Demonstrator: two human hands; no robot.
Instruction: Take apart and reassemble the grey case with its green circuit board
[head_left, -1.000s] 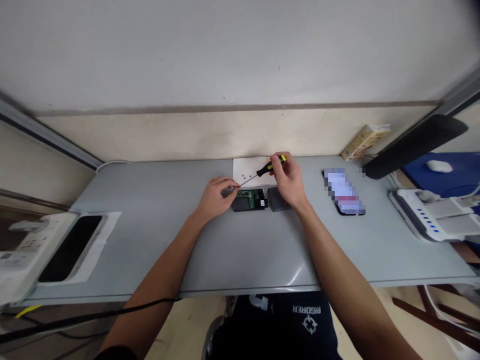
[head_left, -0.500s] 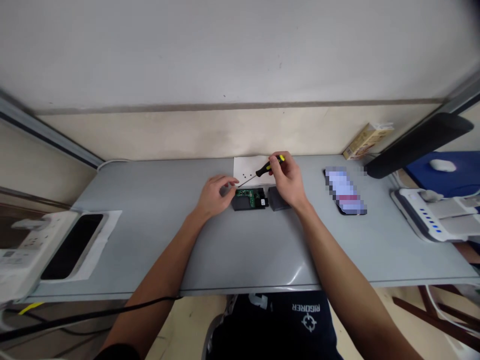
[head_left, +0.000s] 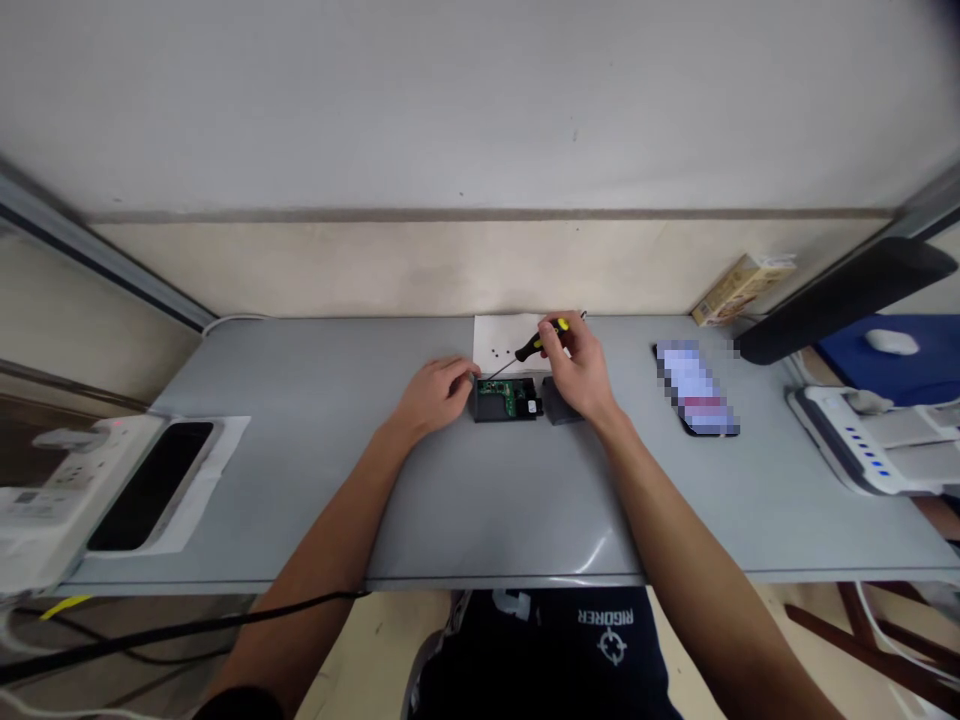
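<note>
My right hand point(head_left: 581, 365) is closed around a black and yellow screwdriver point(head_left: 532, 346), its thin shaft slanting down to the left. The tip is at the upper left of a green circuit board point(head_left: 511, 398) in an open black case point(head_left: 491, 409). My left hand point(head_left: 441, 393) has its fingers bent against the case's left end, and they seem to grip it. A dark grey cover point(head_left: 559, 402) lies partly under my right hand. Behind the case, several tiny dark screws rest on white paper point(head_left: 487, 332).
A phone with a blurred screen point(head_left: 694, 390) lies to the right, near a small box point(head_left: 739, 290) and a black cylindrical object point(head_left: 847, 300). Power strips point(head_left: 855, 440) stand at the right and left edges. Another dark phone point(head_left: 154, 485) lies on paper at left.
My left thumb and fingers have drawn back from the screwdriver tip to the case's end. The screwdriver tip has moved slightly onto the board's corner. The whole view has shifted a little.
</note>
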